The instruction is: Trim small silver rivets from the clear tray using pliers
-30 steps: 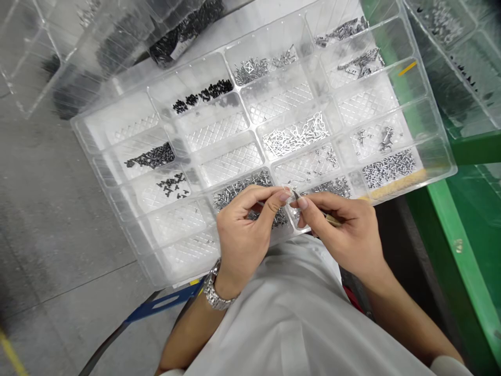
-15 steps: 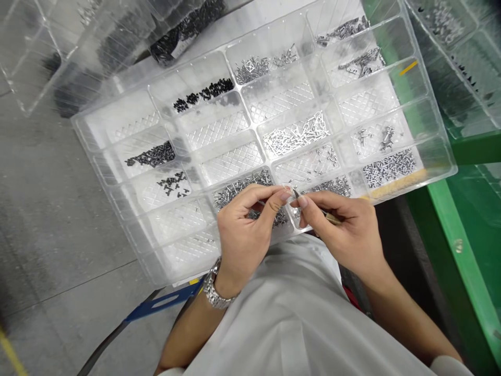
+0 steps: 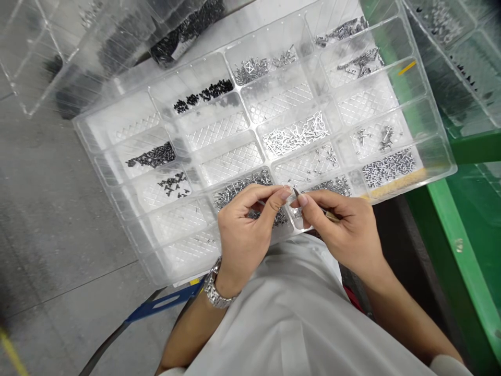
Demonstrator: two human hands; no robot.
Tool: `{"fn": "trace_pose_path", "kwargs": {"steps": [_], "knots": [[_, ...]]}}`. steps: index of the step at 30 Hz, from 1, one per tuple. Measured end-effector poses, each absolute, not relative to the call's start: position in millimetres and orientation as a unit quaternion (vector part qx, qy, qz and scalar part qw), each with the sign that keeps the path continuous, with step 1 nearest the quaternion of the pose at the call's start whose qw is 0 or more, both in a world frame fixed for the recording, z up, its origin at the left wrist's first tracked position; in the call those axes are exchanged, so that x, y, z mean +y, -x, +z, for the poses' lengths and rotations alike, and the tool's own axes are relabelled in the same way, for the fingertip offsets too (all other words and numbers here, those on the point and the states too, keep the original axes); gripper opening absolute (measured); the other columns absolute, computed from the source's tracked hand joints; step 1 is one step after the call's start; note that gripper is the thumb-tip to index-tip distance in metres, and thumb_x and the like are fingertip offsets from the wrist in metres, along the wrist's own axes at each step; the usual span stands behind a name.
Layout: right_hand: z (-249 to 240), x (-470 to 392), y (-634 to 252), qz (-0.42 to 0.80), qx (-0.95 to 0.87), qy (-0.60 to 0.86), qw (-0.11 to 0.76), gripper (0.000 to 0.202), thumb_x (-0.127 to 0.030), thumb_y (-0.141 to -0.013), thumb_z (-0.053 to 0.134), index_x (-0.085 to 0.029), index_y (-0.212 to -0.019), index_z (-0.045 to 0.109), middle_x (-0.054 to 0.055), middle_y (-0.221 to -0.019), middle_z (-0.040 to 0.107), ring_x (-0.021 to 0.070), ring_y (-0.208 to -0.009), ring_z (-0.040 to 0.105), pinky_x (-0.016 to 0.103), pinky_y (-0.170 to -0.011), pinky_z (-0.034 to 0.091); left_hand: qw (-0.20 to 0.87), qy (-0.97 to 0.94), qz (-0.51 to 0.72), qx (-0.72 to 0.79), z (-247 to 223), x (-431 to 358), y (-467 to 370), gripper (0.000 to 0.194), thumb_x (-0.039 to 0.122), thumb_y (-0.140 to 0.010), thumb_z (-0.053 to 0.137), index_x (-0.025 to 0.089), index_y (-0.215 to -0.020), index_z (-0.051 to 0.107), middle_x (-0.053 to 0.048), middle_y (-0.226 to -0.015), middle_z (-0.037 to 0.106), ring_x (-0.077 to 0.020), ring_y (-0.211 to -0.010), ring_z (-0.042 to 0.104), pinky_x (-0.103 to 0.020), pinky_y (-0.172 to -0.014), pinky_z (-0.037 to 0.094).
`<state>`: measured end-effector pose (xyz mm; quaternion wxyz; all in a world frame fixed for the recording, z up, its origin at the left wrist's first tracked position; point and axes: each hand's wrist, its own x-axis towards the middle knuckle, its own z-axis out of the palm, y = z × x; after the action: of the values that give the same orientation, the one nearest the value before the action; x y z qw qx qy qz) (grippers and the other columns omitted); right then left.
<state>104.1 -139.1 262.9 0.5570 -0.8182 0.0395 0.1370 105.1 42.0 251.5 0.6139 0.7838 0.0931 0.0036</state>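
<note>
My left hand (image 3: 246, 224) is closed in a pinch, thumb against forefinger, over the front of a clear compartment tray (image 3: 156, 261). Whatever lies between those fingertips is too small to make out. Close beside it, my right hand (image 3: 344, 224) grips a slim metal tool (image 3: 332, 216) with a dark pointed tip and a brass-coloured rear part. The tip points at the left fingertips; I cannot tell whether it touches them. Below both hands, small silver screw-like parts (image 3: 238, 187) fill a compartment, and more silver pieces (image 3: 332, 185) lie in the one to its right.
Black screw-like parts (image 3: 203, 95) and white hook-shaped pieces (image 3: 297, 136) lie in other compartments. Another clear tray (image 3: 43, 31) overlaps at the upper left. A green frame (image 3: 457, 245) runs along the right, beside more clear bins (image 3: 465, 57).
</note>
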Motion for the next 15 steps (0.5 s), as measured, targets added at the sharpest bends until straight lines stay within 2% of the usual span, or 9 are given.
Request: {"fn": "trace_pose_path", "kwargs": {"steps": [7, 12, 15], "knots": [[262.3, -137.7, -105.3, 0.132, 0.029, 0.824, 0.550, 0.031, -0.045, -0.111, 0.071, -0.023, -0.097, 0.087, -0.001, -0.067, 0.067, 0.0127, -0.056, 0.049, 0.028, -0.055, 0.041, 0.598, -0.795, -0.001, 0.100, 252.0, 41.5, -105.3, 0.009, 0.033, -0.103, 0.083, 0.026, -0.102, 0.089, -0.002, -0.095, 0.085, -0.0178, -0.085, 0.077, -0.032, -0.076, 0.059], [261.0, -136.1, -105.7, 0.128, 0.018, 0.836, 0.533, 0.034, -0.043, -0.112, 0.069, -0.022, -0.090, 0.083, -0.001, -0.067, 0.064, 0.0131, -0.059, 0.051, 0.028, -0.056, 0.041, 0.596, -0.796, 0.001, 0.106, 251.2, 41.3, -106.0, 0.009, 0.034, -0.103, 0.084, 0.026, -0.102, 0.089, -0.002, -0.094, 0.084, -0.0174, -0.084, 0.075, -0.032, -0.075, 0.058], [260.1, -135.3, -106.5, 0.136, 0.018, 0.840, 0.526, 0.034, -0.043, -0.113, 0.067, -0.021, -0.092, 0.084, -0.001, -0.068, 0.066, 0.0142, -0.061, 0.055, 0.028, -0.058, 0.043, 0.587, -0.803, 0.003, 0.102, 250.6, 41.5, -107.9, 0.010, 0.035, -0.103, 0.083, 0.027, -0.102, 0.089, -0.002, -0.093, 0.084, -0.0176, -0.082, 0.073, -0.032, -0.071, 0.056]]}}
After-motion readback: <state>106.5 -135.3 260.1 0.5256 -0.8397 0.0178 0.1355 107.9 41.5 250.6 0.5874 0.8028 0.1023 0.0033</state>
